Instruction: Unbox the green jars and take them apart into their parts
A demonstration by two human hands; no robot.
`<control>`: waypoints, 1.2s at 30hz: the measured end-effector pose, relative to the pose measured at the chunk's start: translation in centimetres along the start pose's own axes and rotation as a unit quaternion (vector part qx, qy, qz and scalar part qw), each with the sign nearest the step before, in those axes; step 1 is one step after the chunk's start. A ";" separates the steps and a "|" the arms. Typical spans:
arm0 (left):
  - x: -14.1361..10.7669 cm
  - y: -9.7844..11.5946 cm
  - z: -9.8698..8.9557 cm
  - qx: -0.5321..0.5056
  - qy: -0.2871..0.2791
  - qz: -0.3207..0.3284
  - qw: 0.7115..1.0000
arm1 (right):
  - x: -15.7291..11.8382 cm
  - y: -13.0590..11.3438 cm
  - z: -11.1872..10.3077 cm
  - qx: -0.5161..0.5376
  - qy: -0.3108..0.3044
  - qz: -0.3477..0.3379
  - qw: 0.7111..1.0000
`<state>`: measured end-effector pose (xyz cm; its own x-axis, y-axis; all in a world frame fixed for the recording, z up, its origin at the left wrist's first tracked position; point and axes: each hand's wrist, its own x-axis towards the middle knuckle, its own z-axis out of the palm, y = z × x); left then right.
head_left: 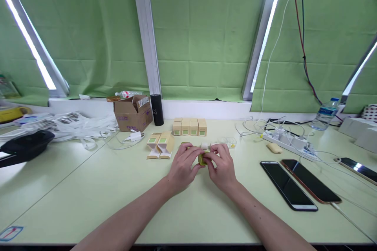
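My left hand (186, 164) and my right hand (220, 166) meet over the middle of the table, both with bent fingers. Pinched between their fingertips is a small yellow-green object (202, 160), mostly covered by the fingers, so its kind is unclear. Just behind the hands lie a small white piece (204, 146) and a clear plastic container (229, 141) with a bit of yellow in it. To the left, two small tan cartons (165, 144) lie with their flaps open. Farther back stands a row of several closed tan cartons (190, 127) with green labels.
At the back left are a brown cardboard box (132, 114), a black cylinder (157, 110) and a white charger (135, 136). On the right lie a phone (288, 185), a second phone (310, 180), a power strip (290, 143) with tangled cables and a water bottle (325, 113).
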<state>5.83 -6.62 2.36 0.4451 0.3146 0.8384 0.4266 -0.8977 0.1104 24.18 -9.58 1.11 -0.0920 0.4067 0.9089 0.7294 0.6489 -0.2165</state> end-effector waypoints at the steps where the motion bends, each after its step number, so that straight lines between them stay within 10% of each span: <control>1: 0.1 0.1 -0.1 0.000 0.003 0.001 1.000 | 0.0 0.1 0.1 0.001 -0.002 0.000 1.000; 36: 0.1 -2.0 -0.3 0.006 0.068 -0.084 0.994 | 0.9 -0.6 -1.3 0.029 0.117 -0.014 0.993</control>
<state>4.78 -4.90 2.44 0.2570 0.4151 0.8727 0.4952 -0.8321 0.2500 24.58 -10.41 2.57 0.0530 0.2311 0.9715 0.6874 0.6973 -0.2034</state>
